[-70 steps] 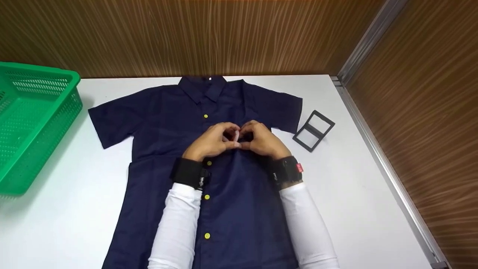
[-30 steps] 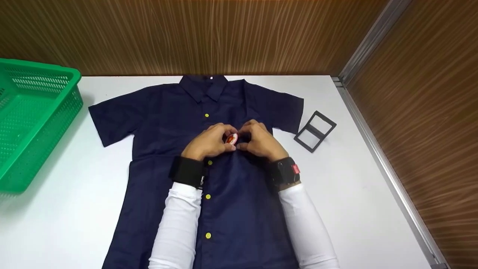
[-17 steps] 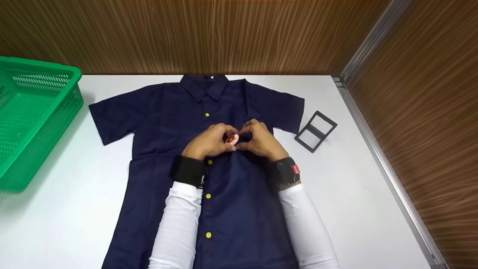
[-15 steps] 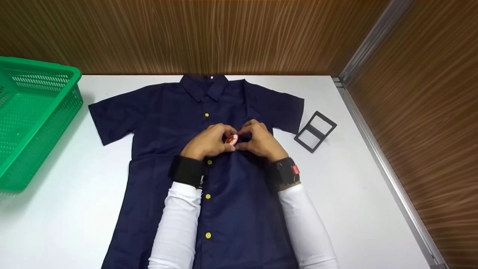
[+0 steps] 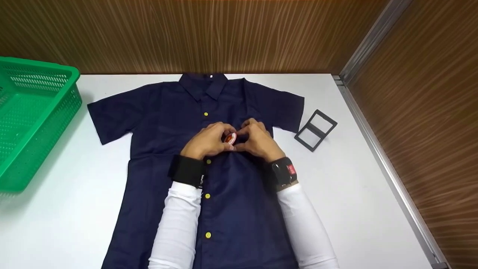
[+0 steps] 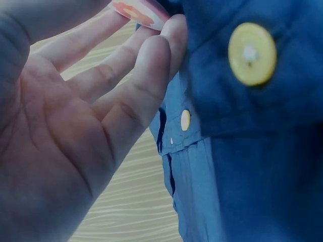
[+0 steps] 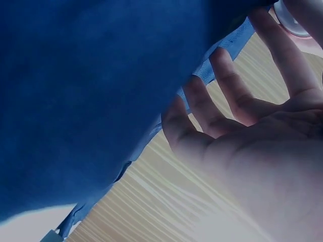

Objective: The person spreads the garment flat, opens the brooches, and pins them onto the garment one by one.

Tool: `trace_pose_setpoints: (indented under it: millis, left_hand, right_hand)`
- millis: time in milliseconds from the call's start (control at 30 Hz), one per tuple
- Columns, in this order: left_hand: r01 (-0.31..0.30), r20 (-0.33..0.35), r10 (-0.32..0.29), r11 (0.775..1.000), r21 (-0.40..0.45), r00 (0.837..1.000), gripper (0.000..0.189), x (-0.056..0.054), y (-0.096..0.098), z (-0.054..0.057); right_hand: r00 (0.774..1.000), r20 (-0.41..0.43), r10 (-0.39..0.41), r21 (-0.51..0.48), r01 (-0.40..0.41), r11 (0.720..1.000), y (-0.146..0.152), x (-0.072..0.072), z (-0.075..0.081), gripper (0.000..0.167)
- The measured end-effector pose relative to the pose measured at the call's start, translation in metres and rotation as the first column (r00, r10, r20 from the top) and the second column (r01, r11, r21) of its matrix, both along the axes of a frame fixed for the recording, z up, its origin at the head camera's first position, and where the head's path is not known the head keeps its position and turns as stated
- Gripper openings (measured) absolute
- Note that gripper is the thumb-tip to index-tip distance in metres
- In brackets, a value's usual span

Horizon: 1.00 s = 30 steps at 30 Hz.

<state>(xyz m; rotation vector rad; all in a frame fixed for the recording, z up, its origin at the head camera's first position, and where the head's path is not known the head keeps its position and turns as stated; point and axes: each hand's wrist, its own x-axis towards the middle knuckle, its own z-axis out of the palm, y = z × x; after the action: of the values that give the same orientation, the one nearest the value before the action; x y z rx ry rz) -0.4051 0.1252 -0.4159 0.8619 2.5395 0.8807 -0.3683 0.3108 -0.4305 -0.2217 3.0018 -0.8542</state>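
Note:
A navy short-sleeved shirt [image 5: 160,112] with yellow buttons lies front up on the white table. Above its chest, my left hand [image 5: 209,140] pinches a round pin badge [image 5: 230,138], red and orange with a pale rim, between thumb and fingers. The badge stands tilted, its printed face turned to the left; in the left wrist view the badge [image 6: 139,12] is at the top edge. My right hand [image 5: 259,140] faces it and pinches shirt cloth just beside the badge. In the right wrist view the badge's silvery back [image 7: 292,20] shows; the pin itself is hidden.
A green plastic basket [image 5: 56,112] stands at the left on the table. By the shirt's right sleeve end lies a black frame-like case [image 5: 316,129] with two windows. Wood-grained panels [image 5: 224,37] close off the back and right side.
The badge has turned from edge-on to show its printed face. Over the last second both hands stay close together at the chest, shifting only slightly. The shirt, basket and case stay put.

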Motion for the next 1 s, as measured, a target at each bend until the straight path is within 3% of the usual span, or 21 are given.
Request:
trace_pose_setpoints:
  millis: [300, 433, 600, 767, 1000]
  left_hand:
    - [0.025, 0.016, -0.026, 0.998, 0.057, 1.0, 0.049, -0.006, -0.005, -0.004]
    - [0.008, 0.021, -0.009, 0.999, 0.048, 1.0, 0.05, -0.009, -0.012, -0.005]
    - [0.039, 0.025, -0.039, 0.999, 0.034, 0.999, 0.052, -0.009, -0.011, -0.006]
    - [0.001, 0.038, -0.001, 1.0, 0.006, 0.999, 0.053, -0.008, -0.01, -0.006]
    - [0.01, 0.017, -0.01, 1.0, 0.029, 1.0, 0.053, -0.008, -0.006, -0.005]
  right_hand:
    - [1.0, 0.015, -0.013, 0.022, 0.013, 1.0, -0.004, 0.0, -0.001, 0.043]
    - [1.0, 0.012, -0.015, 0.039, 0.015, 0.999, -0.004, 0.0, 0.0, 0.049]
    - [1.0, 0.015, -0.014, 0.049, 0.013, 0.999, -0.004, 0.0, -0.001, 0.052]
    - [1.0, 0.01, -0.004, 0.062, 0.003, 0.998, -0.005, -0.001, -0.001, 0.053]
    - [0.999, -0.043, -0.024, 0.094, 0.028, 0.995, -0.009, 0.002, -0.004, 0.051]
